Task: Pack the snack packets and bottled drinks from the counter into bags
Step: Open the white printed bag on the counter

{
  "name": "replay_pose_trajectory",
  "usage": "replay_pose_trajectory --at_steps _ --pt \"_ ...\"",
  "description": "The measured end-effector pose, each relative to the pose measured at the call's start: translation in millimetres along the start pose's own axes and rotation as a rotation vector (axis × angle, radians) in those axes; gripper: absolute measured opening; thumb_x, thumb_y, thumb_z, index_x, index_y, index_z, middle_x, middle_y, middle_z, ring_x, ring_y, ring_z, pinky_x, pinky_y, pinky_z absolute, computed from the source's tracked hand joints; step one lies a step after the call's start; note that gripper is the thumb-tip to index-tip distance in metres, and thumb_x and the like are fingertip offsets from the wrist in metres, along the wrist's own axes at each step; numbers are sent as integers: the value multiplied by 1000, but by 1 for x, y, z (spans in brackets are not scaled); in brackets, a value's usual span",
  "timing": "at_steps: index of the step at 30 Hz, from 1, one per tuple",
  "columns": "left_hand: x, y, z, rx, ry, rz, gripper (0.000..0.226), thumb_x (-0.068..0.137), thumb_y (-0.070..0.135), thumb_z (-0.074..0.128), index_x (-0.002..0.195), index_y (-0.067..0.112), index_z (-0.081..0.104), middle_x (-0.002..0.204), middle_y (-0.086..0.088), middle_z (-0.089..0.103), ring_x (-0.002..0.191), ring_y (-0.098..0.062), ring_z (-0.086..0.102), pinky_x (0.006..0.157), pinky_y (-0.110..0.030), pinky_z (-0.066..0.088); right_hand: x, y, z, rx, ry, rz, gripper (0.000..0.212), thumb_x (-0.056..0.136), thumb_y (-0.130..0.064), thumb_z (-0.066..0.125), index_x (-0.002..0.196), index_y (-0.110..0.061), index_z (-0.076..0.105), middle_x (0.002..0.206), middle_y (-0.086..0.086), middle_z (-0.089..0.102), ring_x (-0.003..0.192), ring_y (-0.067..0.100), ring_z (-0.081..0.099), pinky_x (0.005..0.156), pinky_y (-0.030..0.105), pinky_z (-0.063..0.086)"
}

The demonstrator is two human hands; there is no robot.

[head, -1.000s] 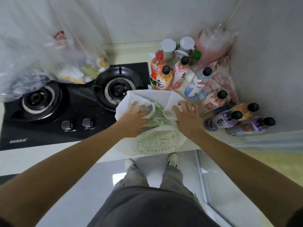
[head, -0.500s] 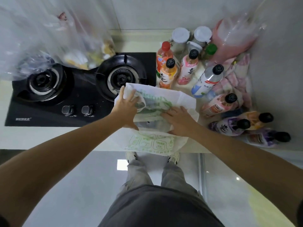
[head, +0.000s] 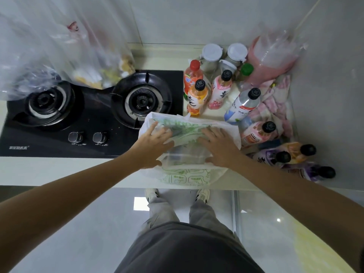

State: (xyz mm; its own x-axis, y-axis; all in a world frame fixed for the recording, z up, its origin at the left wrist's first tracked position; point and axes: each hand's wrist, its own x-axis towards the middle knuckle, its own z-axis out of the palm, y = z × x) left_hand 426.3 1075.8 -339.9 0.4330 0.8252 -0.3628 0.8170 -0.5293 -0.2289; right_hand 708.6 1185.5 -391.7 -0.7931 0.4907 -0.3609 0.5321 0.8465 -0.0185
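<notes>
Both hands flat on the white plastic bag with green print (head: 185, 175), fingers spread, nothing clenched: left hand (head: 152, 143) on its left side, right hand (head: 217, 147) on its right. Bag lies on the counter edge (head: 59, 170), beside the gas stove (head: 88, 115). Thin, limp, slippery film; judged best taken at the mouth rim or handles. Bottled drinks stand and lie just right of it: orange bottle (head: 197, 99), pink bottle (head: 219, 90), fallen purple bottle (head: 272, 157). Round and probably heavy, so grip the body.
</notes>
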Motion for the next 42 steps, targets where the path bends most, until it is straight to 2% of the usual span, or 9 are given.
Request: replay_pose_trajectory --at_steps 3,8,11,14,18,21,25,34,42 --pt "5 -4 7 -27 79 186 64 83 39 77 142 31 56 149 4 53 146 -33 35 119 -66 23 -9 -3 9 -136 290 -90 36 74 -11 76 109 -14 67 116 5 63 106 31 56 106 55 42" --pt "9 -3 15 -31 -43 168 53 85 22 71 136 29 60 125 11 70 145 -30 40 122 -65 16 -17 4 21 -119 338 -80 34 62 9 70 88 -13 68 84 3 67 82 30 61 98 50 51" --pt "15 1 17 -62 -80 88 49 96 36 58 142 21 50 115 6 74 145 -28 38 125 -59 5 -18 11 24 88 173 -82 33 73 -13 84 103 -14 70 102 5 72 92 33 66 96 48 51" --pt "20 3 15 -83 -117 -15 72 98 57 49 153 13 34 118 -1 72 146 -30 36 126 -53 -3 -19 13 8 242 -80 -18 82 70 -46 87 141 -21 56 140 3 60 123 31 57 105 47 45" --pt "21 1 14 -48 -75 -56 83 84 74 56 142 16 49 125 -5 65 132 -30 45 125 -56 3 -18 14 -12 309 -215 -28 101 73 -45 87 158 -28 35 159 -2 39 141 23 42 113 43 38" --pt "18 -3 17 -30 82 5 76 68 70 77 125 21 65 135 -10 52 129 -32 45 120 -62 21 -19 10 -18 61 177 -118 58 82 -36 81 134 -20 61 135 4 60 121 28 56 102 44 40" --pt "16 -8 14 -36 148 0 81 73 64 76 142 26 57 159 -11 33 151 -36 25 121 -67 11 -22 -1 -22 -43 638 -50 17 93 -11 63 108 -15 68 120 4 65 111 30 59 101 45 39" --pt "14 -5 35 -67 -37 -229 130 57 93 62 159 23 21 167 -25 5 155 -43 5 120 -68 5 -16 8 -3 123 -29 163 136 62 -77 78 163 -12 15 161 17 27 134 42 38 115 61 29" --pt "21 2 29 -81 -109 -269 147 48 106 44 161 18 10 166 -27 -4 155 -44 -3 118 -71 3 -15 13 -1 44 -212 114 147 60 -88 65 161 -26 -21 160 19 9 134 45 31 115 59 23"
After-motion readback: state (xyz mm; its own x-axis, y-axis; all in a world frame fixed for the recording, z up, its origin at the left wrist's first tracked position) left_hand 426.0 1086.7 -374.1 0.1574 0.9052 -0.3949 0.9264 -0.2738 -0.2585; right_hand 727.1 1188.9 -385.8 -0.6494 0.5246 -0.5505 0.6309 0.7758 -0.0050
